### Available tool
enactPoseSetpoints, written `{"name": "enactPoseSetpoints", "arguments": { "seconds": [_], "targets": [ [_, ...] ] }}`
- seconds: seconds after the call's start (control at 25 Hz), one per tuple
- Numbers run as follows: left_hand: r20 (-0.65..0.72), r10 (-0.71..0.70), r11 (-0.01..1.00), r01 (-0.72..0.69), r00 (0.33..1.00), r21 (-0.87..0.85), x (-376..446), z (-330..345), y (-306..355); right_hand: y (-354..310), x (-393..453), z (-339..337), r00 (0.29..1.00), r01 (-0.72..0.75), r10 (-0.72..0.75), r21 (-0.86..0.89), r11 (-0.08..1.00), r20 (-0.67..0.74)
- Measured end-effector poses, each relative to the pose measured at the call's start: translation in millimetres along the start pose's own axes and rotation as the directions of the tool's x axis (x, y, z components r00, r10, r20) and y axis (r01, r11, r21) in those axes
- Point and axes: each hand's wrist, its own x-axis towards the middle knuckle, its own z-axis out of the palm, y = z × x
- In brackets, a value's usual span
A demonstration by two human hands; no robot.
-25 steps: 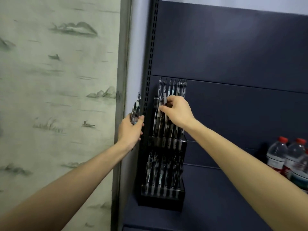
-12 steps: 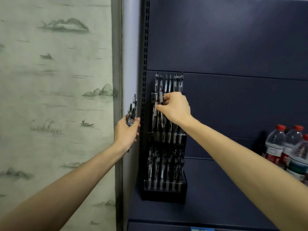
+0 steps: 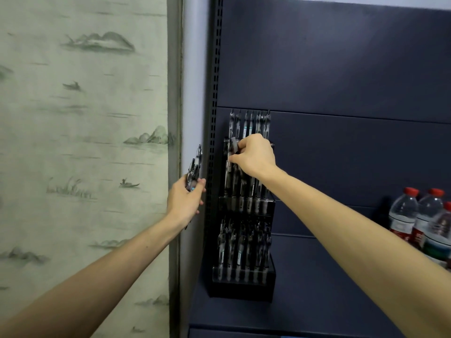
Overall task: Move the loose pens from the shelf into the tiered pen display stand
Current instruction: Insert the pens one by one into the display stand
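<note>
Since a moment ago the right hand has lifted slightly along the tiered pen display stand. Left hand grips a bundle of loose pens beside it; right fingers pinch one pen at the upper tier.

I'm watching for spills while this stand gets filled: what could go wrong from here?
The right hand is pushing a pen into an already crowded upper row of the stand; it might jam or knock neighbouring pens loose. The left hand grips a bundle of pens only at their lower ends, so one could slip out.
</note>
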Motion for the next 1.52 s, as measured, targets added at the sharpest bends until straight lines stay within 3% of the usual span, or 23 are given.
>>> {"name": "enactPoseSetpoints", "arguments": {
  "seconds": [0.72,1.28,1.52],
  "targets": [
    [0.026,-0.017,0.998,0.019,1.000,-0.054,3,13,9,0,3,-3,0.998,-0.064,0.064,0.019,0.998,0.018],
    [0.031,0.030,0.999,-0.029,0.999,-0.022,3,11,11,2,8,-4,0.999,-0.003,0.004,-0.017,1.000,0.038],
    [0.033,0.018,0.999,-0.017,0.999,-0.038,5,11,5,5,7,4,0.998,-0.033,0.034,0.013,0.999,-0.053]
  ]
}}
